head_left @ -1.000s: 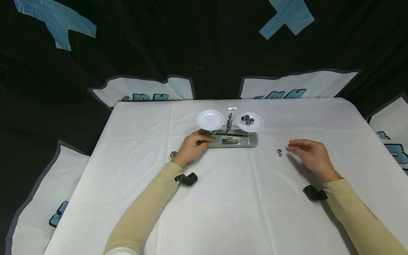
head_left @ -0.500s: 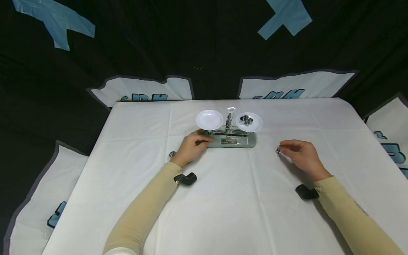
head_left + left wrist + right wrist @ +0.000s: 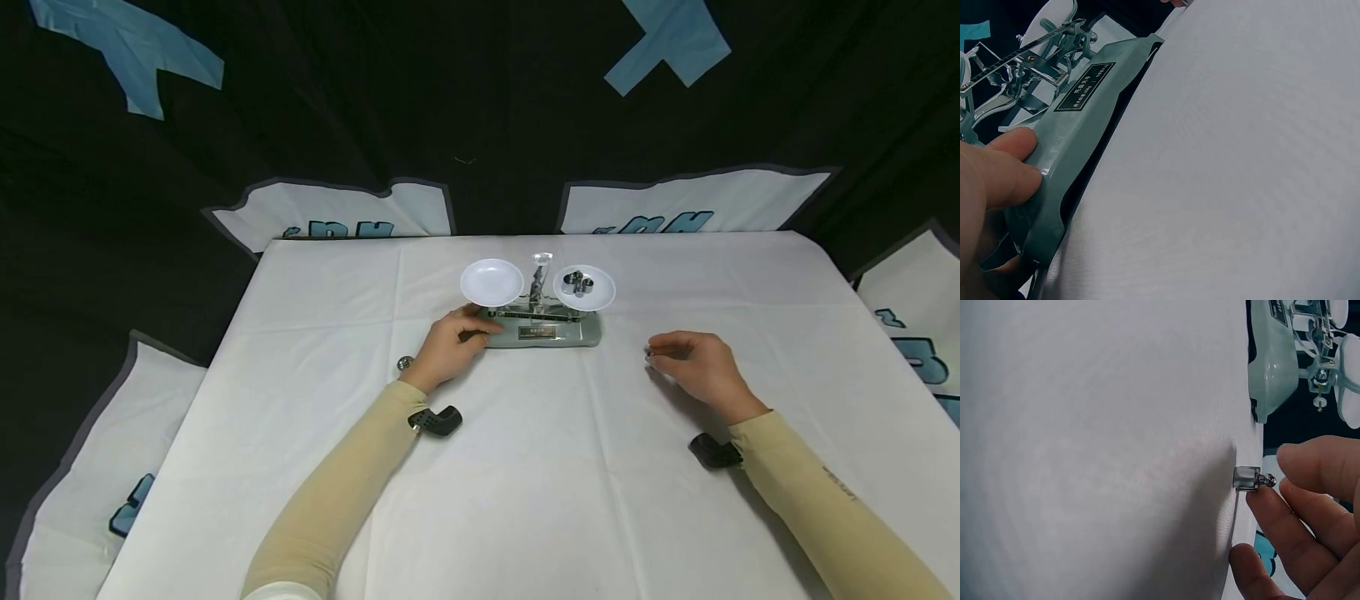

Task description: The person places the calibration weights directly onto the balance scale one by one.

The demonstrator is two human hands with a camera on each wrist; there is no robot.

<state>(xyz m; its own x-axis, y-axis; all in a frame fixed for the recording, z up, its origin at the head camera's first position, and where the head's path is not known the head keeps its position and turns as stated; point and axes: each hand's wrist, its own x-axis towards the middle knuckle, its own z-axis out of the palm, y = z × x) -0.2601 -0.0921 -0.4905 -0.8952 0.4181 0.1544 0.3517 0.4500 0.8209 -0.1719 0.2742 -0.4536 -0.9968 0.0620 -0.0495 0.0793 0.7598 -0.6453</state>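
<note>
A grey-green balance scale [image 3: 558,331] with two white pans stands at the back of the table. My left hand [image 3: 453,342] grips the left end of its base; in the left wrist view, fingers [image 3: 1016,181] lie over that end. Several metal weights [image 3: 577,283] sit in the right pan; nothing is in the left pan [image 3: 492,282]. To the scale's right, my right hand [image 3: 697,367] pinches a small knobbed metal weight [image 3: 1247,479] close to the tabletop. Fingers mostly hide this weight in the head view.
A round metal piece [image 3: 405,363] lies beside my left wrist. White cloth covers the table [image 3: 525,500]. A black curtain [image 3: 510,125] hangs behind its back edge. Each wrist carries a black camera mount [image 3: 438,421].
My right hand has moved left onto the small metal weights that lay on the cloth, and its fingers have closed there. The left hand stays on the scale.
</note>
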